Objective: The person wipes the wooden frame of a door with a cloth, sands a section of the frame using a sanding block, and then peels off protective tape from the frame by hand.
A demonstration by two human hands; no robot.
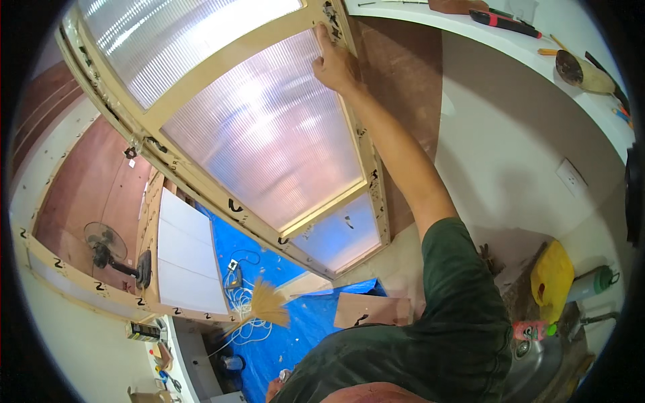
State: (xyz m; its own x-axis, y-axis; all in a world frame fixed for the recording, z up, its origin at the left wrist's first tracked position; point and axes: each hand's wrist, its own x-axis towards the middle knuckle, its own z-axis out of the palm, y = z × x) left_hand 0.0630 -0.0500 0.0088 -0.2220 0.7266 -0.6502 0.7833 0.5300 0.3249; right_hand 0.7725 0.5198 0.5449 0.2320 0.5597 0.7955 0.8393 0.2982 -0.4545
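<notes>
My right arm reaches up to a pale cream wooden door frame [222, 74] fitted with ribbed translucent panels [262, 127]. High on its right-hand upright, my right hand [334, 64] presses against the wood, one finger stretched along it and the others curled; whatever lies under them is hidden. At the bottom edge, only a small part of my left hand [275, 388] shows beside my body. Its fingers appear closed around a small whitish thing [285, 375], too small to name.
A blue tarp [269, 349] covers the floor, with a straw broom [267, 305], tangled white cord [252, 329] and a brown board [373, 309]. A fan [107, 252] stands left. Tools, including a red-black cutter [500, 23], lie on the white shelf [430, 19]. A sink [537, 366] is right.
</notes>
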